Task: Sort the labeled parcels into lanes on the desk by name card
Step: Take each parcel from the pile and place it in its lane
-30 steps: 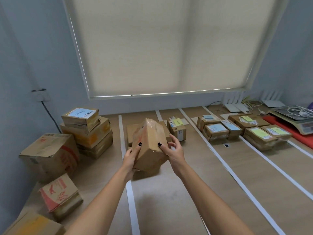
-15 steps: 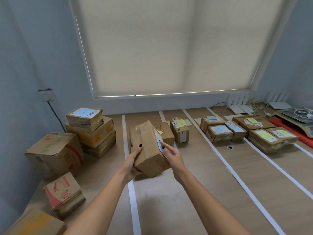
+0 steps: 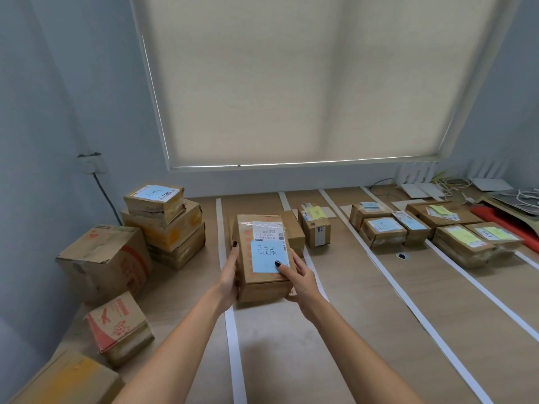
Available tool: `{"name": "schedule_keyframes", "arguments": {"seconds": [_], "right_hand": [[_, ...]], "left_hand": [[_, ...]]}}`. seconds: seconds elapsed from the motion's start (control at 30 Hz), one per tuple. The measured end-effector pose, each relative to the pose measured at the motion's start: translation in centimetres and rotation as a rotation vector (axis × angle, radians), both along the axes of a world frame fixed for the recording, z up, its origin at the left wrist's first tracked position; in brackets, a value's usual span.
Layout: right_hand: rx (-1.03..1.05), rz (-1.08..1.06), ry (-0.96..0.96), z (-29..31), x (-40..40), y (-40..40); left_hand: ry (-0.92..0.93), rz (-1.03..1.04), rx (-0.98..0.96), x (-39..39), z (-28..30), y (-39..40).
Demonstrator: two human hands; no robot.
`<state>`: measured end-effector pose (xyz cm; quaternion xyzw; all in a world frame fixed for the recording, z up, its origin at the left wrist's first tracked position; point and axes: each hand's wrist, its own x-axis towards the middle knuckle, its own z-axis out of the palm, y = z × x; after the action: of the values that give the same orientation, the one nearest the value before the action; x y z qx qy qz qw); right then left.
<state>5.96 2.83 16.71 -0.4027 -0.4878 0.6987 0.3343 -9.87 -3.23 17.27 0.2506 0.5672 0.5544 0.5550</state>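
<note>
Parcel (image 3: 264, 258) with a blue note sits between left hand (image 3: 230, 275) and right hand (image 3: 297, 279), both gripping its sides above the leftmost taped lane (image 3: 291, 360). About 8 labeled boxes already fill the lanes; roughly 6 unsorted boxes (image 3: 163, 225) wait at left.

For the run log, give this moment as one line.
stage: parcel sorting | held: parcel with blue note | left hand: gripping side | right hand: gripping side, thumb on note | place: leftmost lane

Between my fingers (image 3: 281, 269), black-nailed, a brown cardboard parcel (image 3: 264, 259) carries a pale blue note (image 3: 269, 256) with dark handwriting. Beyond them, white tape strips (image 3: 232, 325) line the light wooden desk (image 3: 364, 330).
</note>
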Motion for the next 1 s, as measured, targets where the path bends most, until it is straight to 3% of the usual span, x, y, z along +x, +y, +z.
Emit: {"name": "schedule_keyframes", "arguments": {"seconds": [0.27, 0.57, 1.0], "right_hand": [[0.137, 0.019, -0.169, -0.9, 0.2, -0.2], [0.122, -0.02, -0.237, -2.9, 4.7, 3.8], [0.16, -0.036, -0.324, -9.2, 24.6, 23.6]], "left_hand": [[0.079, 0.08, -0.033, 0.5, -1.2, 0.7], [0.102, 0.081, -0.053, 3.5, -4.0, 3.9], [0.046, 0.038, -0.074, 24.0, -9.6, 22.3]]}}
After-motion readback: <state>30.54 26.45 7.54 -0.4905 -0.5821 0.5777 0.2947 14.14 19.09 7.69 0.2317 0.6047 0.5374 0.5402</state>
